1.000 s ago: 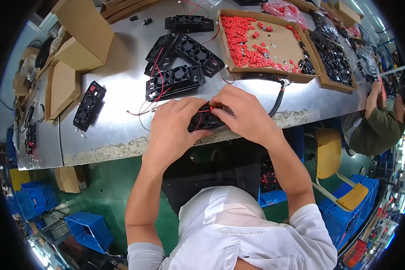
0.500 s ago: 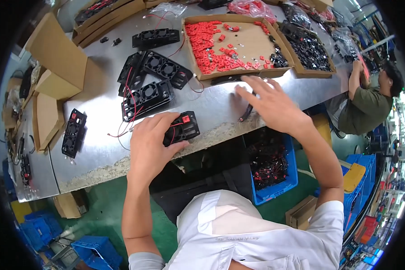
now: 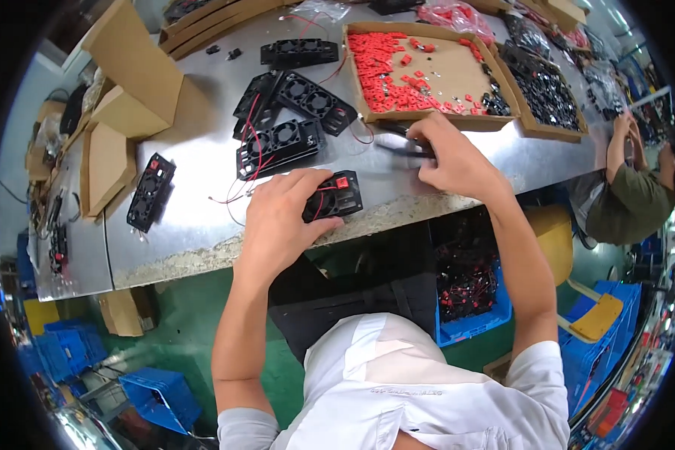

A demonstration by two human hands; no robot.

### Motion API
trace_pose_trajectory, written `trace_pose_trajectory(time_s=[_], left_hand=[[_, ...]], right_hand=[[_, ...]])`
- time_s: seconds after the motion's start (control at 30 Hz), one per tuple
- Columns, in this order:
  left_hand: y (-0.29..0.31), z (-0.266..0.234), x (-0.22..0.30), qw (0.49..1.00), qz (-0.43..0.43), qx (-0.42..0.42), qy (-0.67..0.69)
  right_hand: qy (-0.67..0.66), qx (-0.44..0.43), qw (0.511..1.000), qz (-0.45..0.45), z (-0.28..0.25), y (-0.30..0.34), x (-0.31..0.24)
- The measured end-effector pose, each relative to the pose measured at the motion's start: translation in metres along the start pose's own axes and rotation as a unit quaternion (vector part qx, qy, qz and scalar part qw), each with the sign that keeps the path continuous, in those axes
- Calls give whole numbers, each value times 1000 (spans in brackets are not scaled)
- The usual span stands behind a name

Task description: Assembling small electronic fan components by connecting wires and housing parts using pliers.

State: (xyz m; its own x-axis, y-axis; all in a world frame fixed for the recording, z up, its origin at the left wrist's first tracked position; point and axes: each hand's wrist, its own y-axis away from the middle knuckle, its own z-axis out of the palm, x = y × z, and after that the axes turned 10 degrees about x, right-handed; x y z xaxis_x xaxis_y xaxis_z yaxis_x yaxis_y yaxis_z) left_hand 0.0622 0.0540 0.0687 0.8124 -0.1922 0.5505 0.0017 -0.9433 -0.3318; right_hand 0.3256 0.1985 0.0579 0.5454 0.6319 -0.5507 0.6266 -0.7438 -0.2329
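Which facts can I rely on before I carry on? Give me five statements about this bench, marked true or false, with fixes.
1. The left grip holds a black fan unit. True.
2. The right grip is inside the red-parts box. False: it is in front of that box, on a black-handled tool, which is blurred.
3. A red piece sits on the fan unit in hand. True.
4. The black-parts box stands left of the red-parts box. False: it stands to the right.
5. The blue crate stands on the metal table. False: it is below table level.
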Motion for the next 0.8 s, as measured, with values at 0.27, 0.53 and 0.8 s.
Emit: trace_pose_trajectory(time_s=[0.27,0.53,0.8], left_hand=[[2,0,-1,1000,10,3,3],[-1,2,2,1000,5,-1,-7],[-1,2,-2,1000,25,17,-2]], right_hand=[[15,53,998,24,16,3,-19],[37,6,997,-68,30,9,-47],[21,-20,999,30,33,-8,-40]])
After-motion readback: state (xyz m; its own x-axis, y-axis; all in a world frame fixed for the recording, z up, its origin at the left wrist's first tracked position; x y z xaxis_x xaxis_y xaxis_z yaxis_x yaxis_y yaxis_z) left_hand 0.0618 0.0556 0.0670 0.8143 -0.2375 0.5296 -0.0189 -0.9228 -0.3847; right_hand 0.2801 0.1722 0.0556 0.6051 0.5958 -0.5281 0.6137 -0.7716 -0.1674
